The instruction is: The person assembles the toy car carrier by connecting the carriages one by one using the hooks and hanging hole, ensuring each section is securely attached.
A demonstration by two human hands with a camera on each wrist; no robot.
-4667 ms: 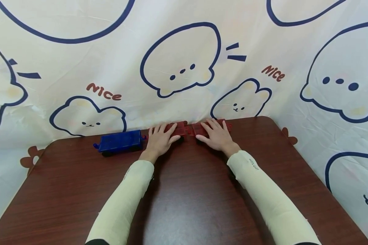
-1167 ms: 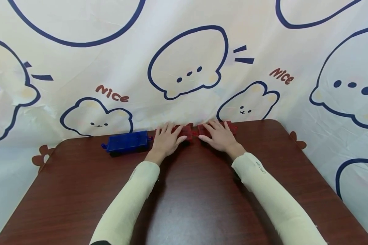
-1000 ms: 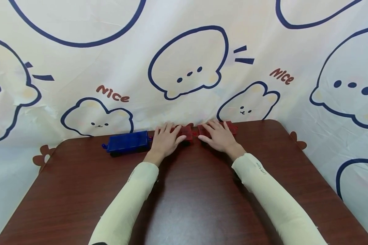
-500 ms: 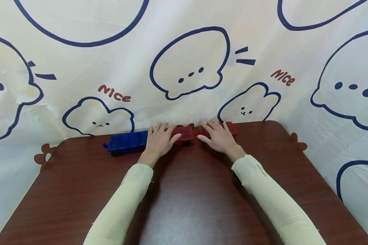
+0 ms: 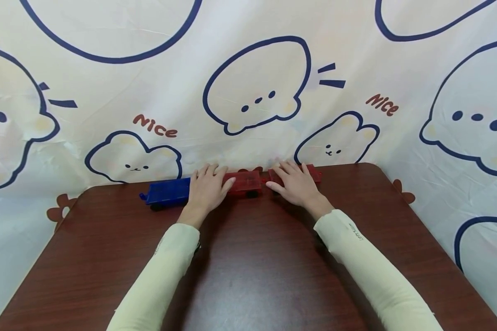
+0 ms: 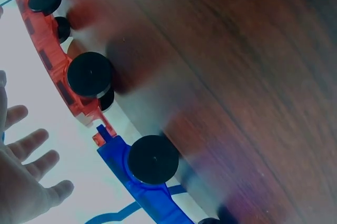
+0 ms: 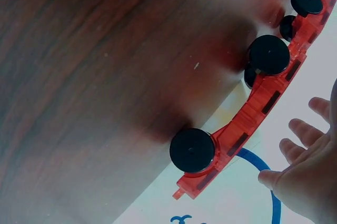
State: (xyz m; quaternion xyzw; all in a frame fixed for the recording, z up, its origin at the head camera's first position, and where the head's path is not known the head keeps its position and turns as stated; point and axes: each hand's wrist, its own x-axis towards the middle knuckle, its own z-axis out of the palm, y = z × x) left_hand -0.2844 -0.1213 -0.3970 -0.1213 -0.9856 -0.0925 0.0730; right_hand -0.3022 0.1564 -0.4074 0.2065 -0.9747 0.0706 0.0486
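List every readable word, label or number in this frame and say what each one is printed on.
"Nice": backdrop cloth, left print.
"Nice": same cloth, right print.
Small print on the right sleeve: too small to read.
Blue wagon and red wagon: no lettering visible.

A staged tabletop play area is indicated: a dark wood-grain table (image 5: 273,276) is enclosed by a cartoon-printed cloth backdrop (image 5: 248,92), with toy wagons (image 5: 243,183).

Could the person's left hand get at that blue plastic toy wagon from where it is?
Probably yes. The left hand lies over the join between the blue plastic toy wagon and the middle red plastic wagon, so the blue one sits right beside its fingers with nothing between on the brown wooden table.
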